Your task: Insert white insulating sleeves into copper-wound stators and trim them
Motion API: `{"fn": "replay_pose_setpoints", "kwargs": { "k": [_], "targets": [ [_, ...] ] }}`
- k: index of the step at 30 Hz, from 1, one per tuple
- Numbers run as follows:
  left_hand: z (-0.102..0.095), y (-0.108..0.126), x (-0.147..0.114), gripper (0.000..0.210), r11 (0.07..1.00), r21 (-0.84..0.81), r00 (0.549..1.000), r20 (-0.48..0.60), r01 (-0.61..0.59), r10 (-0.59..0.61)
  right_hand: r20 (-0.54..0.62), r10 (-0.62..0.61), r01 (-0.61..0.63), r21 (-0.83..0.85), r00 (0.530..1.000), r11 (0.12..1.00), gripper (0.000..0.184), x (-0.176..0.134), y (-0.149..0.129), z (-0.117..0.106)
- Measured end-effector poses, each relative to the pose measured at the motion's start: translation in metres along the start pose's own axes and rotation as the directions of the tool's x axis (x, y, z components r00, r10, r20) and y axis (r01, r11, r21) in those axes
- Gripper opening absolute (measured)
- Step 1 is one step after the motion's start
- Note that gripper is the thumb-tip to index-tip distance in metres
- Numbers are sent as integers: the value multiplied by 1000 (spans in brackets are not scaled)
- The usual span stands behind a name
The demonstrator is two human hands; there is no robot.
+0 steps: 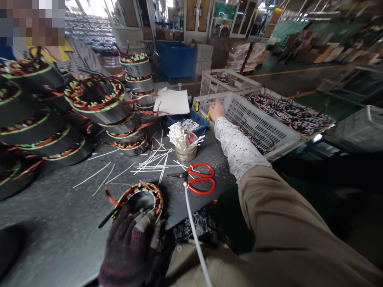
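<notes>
My left hand [131, 243], in a dark knitted glove, holds the near rim of a motor stator [158, 195] at the table's front. Copper windings and a black sleeved lead stick out of this stator. My right hand [217, 111] is bare and stretched forward at the near wall of a white plastic crate [231, 107]. Its fingers are closed around a small yellow object [208, 114], mostly hidden. Red-handled scissors [201, 179] lie on the table between my arms. Loose white cable ties [149, 163] are scattered left of them. Behind the scissors, a round tub [187, 153] holds a bundle of white ties.
Stacked stators [101, 107] stand on the left and at the back of the table [68, 215]. A blue tray [203, 126] with small white parts sits behind the tub. Wire bundles [287, 111] fill a crate at right. A co-worker [74, 54] is beyond the stacks.
</notes>
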State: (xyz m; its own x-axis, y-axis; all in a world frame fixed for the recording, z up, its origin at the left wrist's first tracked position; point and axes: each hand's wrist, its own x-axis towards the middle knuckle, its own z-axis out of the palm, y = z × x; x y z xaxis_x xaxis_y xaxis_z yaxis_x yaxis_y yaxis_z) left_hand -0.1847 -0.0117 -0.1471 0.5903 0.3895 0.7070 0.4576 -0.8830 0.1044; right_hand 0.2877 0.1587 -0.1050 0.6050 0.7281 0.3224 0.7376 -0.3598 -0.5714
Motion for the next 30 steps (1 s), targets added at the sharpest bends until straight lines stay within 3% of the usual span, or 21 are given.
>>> {"fn": "replay_pose_setpoints", "kwargs": {
  "k": [1, 3, 5, 7, 11, 13, 15, 17, 20, 24, 27, 30],
  "targets": [
    [0, 0, 2, 15, 999, 22, 1000, -5, -31, 31, -70, 64, -61, 41, 995, 997, 31, -4, -1, -11],
    [-1, -1, 5, 14, 990, 77, 993, -13, -115, 116, -149, 162, -113, 294, 975, 949, 26, -21, -4, -35],
    [0, -2, 6, 16, 987, 85, 991, -19, -133, 135, -133, 176, -66, 587, 975, 807, 20, -52, -10, -59],
    [3, -3, 4, 17, 992, 76, 994, -34, -103, 105, -89, 127, -25, 718, 988, 696, 26, -100, -17, -76],
    [9, 0, 2, 22, 998, 68, 997, -74, -14, 19, 47, -31, -17, 768, 998, 640, 37, -227, -37, -74],
    [8, 6, 2, 27, 997, 81, 998, -56, -1, 5, 181, -244, 19, 765, 953, 644, 34, -291, -45, -64],
    [8, 12, 1, 34, 993, 114, 993, -118, 17, -4, 168, -380, 173, 679, 910, 713, 26, -343, -48, -57],
    [9, 14, -2, 47, 993, 97, 995, -77, 70, -63, 92, -462, 336, 563, 882, 755, 20, -375, -46, -52],
    [14, 11, -9, 61, 977, 172, 992, -40, 126, -121, 15, -523, 471, 415, 852, 778, 20, -394, -40, -45],
    [17, 11, -15, 64, 976, 153, 988, -19, 152, -151, 3, -583, 553, 312, 812, 772, 21, -398, -38, -39],
    [18, 13, -16, 64, 975, 120, 982, 3, 186, -188, 53, -580, 545, 281, 813, 790, 25, -397, -43, -42],
    [18, 13, -17, 65, 973, 139, 982, 25, 182, -187, 186, -527, 483, 237, 829, 843, 30, -395, -51, -52]
  ]
}}
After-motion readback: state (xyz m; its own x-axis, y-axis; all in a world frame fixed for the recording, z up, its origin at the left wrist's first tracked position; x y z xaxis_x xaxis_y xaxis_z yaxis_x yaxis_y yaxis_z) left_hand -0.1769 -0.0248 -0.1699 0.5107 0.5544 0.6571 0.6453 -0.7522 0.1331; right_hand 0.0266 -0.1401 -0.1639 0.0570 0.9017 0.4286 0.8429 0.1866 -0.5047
